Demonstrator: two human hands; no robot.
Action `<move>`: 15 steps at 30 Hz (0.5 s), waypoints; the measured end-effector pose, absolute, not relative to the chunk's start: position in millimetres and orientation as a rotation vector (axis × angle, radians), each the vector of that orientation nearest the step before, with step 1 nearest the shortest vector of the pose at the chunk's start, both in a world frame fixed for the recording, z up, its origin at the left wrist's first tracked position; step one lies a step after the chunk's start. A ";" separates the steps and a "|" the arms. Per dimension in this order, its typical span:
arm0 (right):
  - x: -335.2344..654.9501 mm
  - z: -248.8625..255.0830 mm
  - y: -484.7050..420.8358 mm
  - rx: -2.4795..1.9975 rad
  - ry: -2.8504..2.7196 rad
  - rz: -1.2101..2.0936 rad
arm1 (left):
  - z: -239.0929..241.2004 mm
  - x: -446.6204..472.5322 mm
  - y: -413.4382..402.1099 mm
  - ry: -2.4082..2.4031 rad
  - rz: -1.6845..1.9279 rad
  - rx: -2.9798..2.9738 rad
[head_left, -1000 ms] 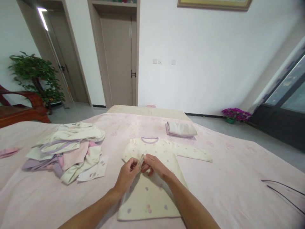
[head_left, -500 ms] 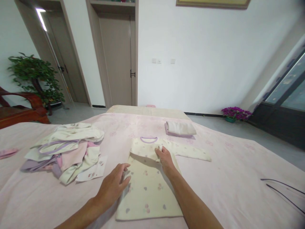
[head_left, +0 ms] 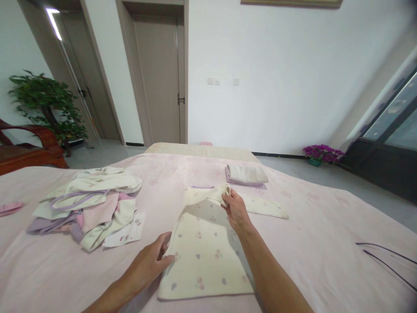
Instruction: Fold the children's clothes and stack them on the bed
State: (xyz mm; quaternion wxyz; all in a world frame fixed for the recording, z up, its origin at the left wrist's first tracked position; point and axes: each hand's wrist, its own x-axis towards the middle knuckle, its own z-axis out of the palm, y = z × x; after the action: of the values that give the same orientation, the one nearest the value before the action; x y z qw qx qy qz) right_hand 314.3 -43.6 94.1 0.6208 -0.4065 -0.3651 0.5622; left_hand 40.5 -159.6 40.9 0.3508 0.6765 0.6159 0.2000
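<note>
A small cream baby shirt with little flower prints and a lilac collar lies on the pink bedspread in front of me. My right hand pinches the folded-over sleeve near the collar and holds it slightly raised. My left hand rests on the shirt's left edge, fingers stretched out flat. The shirt's other sleeve lies stretched out to the right.
A loose pile of baby clothes sits to the left. A folded garment lies farther back. A pink item is at the far left edge, black cables at the right. Wooden chair, plant and doors stand beyond.
My right hand carried the left sleeve across the shirt towards the collar and lifted it. My left hand let go of the sleeve and moved down to the shirt's left edge.
</note>
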 end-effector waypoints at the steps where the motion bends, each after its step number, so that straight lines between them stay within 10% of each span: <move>1: 316.7 95.8 -42.8 -0.936 -0.826 1.279 | 42.7 42.4 -159.6 1.601 0.483 1.762; 15: 312.8 119.4 -59.8 -0.941 -1.153 1.111 | 34.6 91.8 -136.3 1.270 0.505 1.721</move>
State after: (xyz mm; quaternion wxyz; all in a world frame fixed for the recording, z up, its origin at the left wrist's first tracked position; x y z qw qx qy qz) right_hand 312.8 -59.8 119.4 0.5988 -0.4059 -0.4971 0.4791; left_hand 91.8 -136.3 34.6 0.4546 0.6975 0.5147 0.2048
